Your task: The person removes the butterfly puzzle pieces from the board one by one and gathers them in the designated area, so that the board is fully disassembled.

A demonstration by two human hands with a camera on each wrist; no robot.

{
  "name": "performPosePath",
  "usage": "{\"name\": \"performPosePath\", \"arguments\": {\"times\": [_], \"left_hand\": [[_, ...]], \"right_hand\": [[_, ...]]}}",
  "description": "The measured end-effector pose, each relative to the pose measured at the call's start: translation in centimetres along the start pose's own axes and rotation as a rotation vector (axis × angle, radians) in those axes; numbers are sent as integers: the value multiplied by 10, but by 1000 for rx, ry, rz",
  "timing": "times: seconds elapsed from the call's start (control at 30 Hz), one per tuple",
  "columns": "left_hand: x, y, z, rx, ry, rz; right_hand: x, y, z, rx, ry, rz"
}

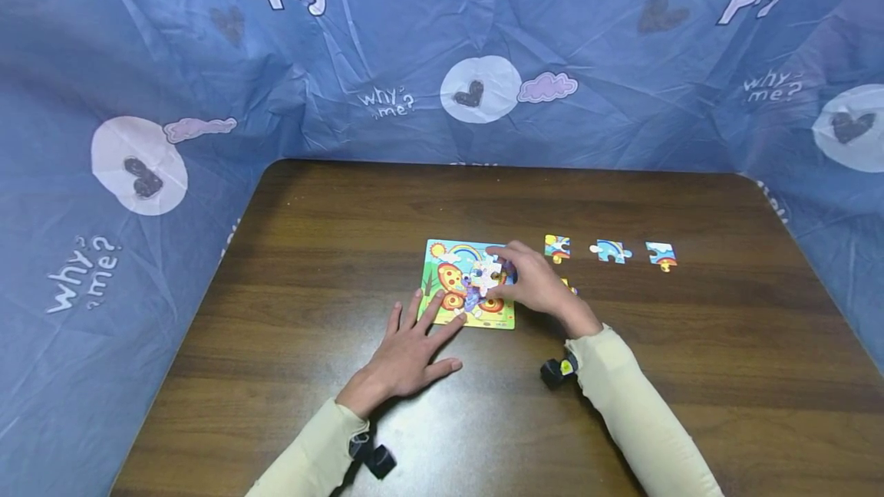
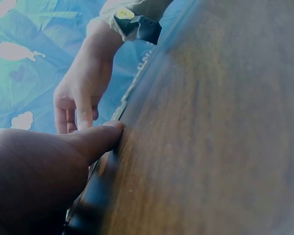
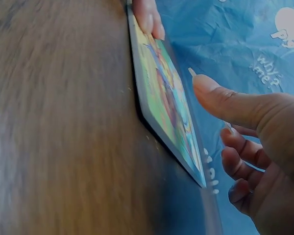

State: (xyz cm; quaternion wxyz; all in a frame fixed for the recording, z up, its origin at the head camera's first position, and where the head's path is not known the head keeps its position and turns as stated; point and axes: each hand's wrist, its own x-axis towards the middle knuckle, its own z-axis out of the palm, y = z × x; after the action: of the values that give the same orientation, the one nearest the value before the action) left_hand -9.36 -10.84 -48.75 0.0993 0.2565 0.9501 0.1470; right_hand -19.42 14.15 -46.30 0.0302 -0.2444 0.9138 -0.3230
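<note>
The head view is bright and fairly even; light falls from above, leaving a whitish glare on the near middle of the counter (image 1: 311, 251) and dark shadows beneath both sleeves (image 1: 311, 451). Creases shade the blue cloth (image 1: 387, 29) softly. Both wrist views are dimmer, with a cool cast. In the left one, haze veils the blurred counter and the left hand (image 2: 39, 171) is dark. In the right one, wood grain smears and the puzzle board's (image 3: 166, 93) print blurs.

The right hand (image 3: 278, 131) holds a thin piece (image 3: 191, 72) above a colourful board (image 3: 161, 95) the left hand (image 3: 146, 18) touches.
</note>
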Motion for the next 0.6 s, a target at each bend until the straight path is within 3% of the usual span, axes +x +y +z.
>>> {"name": "performPosePath", "arguments": {"times": [0.37,0.6], "left_hand": [[-1,0,-1,-17,9,10],[0,-1,0,-15,11,14]], "right_hand": [[-19,18,-27,10,12,46],[-34,34,-47,7,-8,126]]}}
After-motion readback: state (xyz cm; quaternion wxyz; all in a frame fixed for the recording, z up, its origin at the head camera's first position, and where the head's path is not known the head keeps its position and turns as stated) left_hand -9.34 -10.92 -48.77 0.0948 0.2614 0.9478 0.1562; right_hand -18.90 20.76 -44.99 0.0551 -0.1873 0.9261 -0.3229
